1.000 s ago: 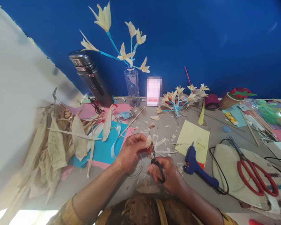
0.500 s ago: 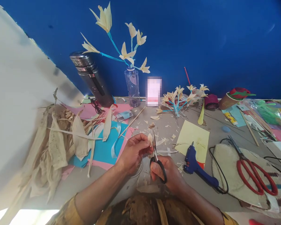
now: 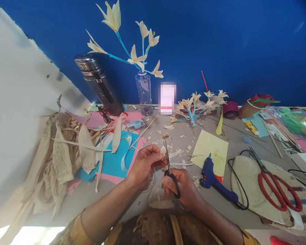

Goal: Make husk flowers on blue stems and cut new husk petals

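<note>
My left hand (image 3: 150, 161) pinches a small cream petal-shaped piece of dried husk (image 3: 163, 150) between thumb and fingers. Black-handled scissors (image 3: 167, 156) are in my right hand (image 3: 180, 183), blades pointing away from me and close beside the husk piece. The blades look nearly closed; whether they touch the husk I cannot tell. Thin cream offcuts (image 3: 177, 153) lie scattered on the table just beyond. A bottle (image 3: 143, 93) at the back holds several husk flowers (image 3: 137, 58) on blue stems, and a bunch of smaller flowers (image 3: 193, 105) rests to its right.
Dried husks (image 3: 62, 153) pile up on the left over blue paper (image 3: 114, 160). A dark flask (image 3: 98, 85) stands behind. On the right are a blue glue gun (image 3: 214, 185) with its cord, yellow paper (image 3: 211, 146), large red-handled scissors (image 3: 275, 185) and a paper cup (image 3: 247, 109).
The scissors in my right hand have shifted slightly left, and their handles have come closer together. My left hand keeps its pinch on the husk piece.
</note>
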{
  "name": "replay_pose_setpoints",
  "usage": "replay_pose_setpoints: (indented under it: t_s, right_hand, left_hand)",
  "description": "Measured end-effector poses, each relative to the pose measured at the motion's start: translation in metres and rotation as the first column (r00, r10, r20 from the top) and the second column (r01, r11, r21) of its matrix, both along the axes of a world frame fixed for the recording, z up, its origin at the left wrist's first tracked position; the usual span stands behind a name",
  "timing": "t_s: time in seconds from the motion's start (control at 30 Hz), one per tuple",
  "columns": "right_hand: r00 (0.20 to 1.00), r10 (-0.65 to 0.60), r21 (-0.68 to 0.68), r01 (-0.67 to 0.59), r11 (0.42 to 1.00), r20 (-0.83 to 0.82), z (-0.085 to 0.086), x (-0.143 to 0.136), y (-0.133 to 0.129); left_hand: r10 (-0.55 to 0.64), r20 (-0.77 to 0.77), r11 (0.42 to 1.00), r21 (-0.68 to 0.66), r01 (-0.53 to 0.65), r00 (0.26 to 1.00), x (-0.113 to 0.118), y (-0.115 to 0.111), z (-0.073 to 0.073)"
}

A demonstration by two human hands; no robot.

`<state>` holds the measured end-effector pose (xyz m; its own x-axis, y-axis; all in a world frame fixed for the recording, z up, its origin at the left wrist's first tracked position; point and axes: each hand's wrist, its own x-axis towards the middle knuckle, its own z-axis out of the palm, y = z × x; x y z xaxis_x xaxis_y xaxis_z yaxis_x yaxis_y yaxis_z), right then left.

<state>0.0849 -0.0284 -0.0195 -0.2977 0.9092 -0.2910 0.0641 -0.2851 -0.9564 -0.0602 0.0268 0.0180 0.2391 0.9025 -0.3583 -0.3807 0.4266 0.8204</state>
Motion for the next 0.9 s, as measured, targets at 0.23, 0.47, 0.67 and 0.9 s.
replay_pose_setpoints:
  t_s: [0.23,0.47,0.67,0.9]
  right_hand:
    - [1.0,0.002,-0.017,-0.002,1.0,0.031,0.001,0.001,0.001]
    - [0.999,-0.008,0.019,0.009,1.0,-0.042,0.004,0.002,0.002]
    - [0.995,0.025,0.063,-0.019,0.998,-0.095,0.002,0.006,0.0]
    - [0.975,0.156,0.061,-0.148,0.987,-0.161,0.006,0.008,0.0]
  left_hand:
    - [-0.018,0.015,1.0,0.019,0.017,1.0,-0.001,0.0,0.0]
    - [-0.036,-0.007,0.999,0.009,0.036,0.999,-0.008,0.006,0.0]
    - [-0.065,0.042,0.998,-0.02,0.065,0.997,-0.012,0.01,0.001]
    - [-0.107,0.185,0.994,-0.015,0.112,0.977,-0.016,0.012,0.004]
